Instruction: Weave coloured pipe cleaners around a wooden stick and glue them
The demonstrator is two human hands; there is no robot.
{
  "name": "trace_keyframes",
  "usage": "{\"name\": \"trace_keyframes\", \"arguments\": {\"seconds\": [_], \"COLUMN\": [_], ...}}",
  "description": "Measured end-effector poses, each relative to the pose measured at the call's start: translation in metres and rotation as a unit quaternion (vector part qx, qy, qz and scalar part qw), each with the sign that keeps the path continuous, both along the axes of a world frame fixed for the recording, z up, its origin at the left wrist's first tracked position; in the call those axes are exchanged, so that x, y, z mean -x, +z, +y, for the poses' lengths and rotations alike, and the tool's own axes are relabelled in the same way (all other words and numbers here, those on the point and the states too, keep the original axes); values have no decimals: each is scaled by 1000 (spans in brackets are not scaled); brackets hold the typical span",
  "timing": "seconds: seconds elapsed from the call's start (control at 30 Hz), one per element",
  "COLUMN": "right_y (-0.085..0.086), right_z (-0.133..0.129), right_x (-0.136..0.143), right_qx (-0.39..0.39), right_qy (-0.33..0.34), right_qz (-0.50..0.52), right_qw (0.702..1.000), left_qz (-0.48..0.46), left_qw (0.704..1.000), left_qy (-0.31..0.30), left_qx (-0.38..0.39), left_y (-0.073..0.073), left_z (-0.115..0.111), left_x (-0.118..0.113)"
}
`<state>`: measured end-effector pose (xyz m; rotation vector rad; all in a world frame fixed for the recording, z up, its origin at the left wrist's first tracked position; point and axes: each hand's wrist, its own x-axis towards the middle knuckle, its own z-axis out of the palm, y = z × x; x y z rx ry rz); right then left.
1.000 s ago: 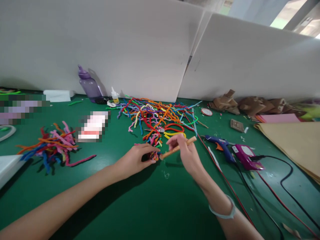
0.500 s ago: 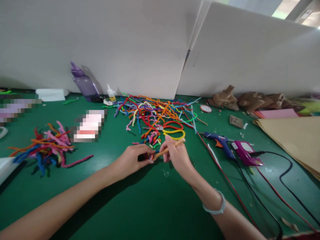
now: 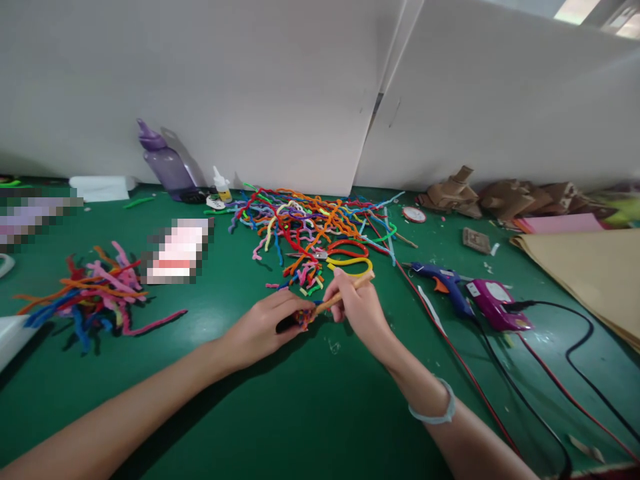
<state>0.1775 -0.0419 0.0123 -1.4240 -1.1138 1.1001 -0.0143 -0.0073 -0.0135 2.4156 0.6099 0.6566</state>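
Multicoloured fuzzy bundle (image 3: 305, 319), near side of the scissors (image 3: 321, 255)

My left hand (image 3: 265, 327) pinches the bundle between thumb and fingers. My right hand (image 3: 357, 308) is closed around a tan stick (image 3: 329, 303), whose tip seems to meet the bundle's edge; whether it goes inside, I cannot tell. The step in hand, I judge, is working the bundle with this tip. The next move should call for a steady left grip and small, careful pressure. Short fuzzy pieces (image 3: 307, 275) lie just before the scissors, the pile of fuzzy stems (image 3: 316, 220) behind them, the glue gun (image 3: 453, 293) to their right.
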Motion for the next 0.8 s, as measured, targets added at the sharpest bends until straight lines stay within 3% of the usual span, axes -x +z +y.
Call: {"name": "trace_keyframes", "arguments": {"seconds": [0.2,0.8], "right_y": [-8,-11], "right_z": [-5,-6], "right_x": [7,6], "right_qx": [-9,-35], "right_qy": [-18,-37], "right_qz": [-20,-17], "right_qw": [1000,999], "left_qz": [-4,18], "left_qw": [1000,997], "left_qy": [-11,72], "left_qx": [11,8], "left_y": [0,-5], "left_z": [1,2], "left_x": [0,2]}}
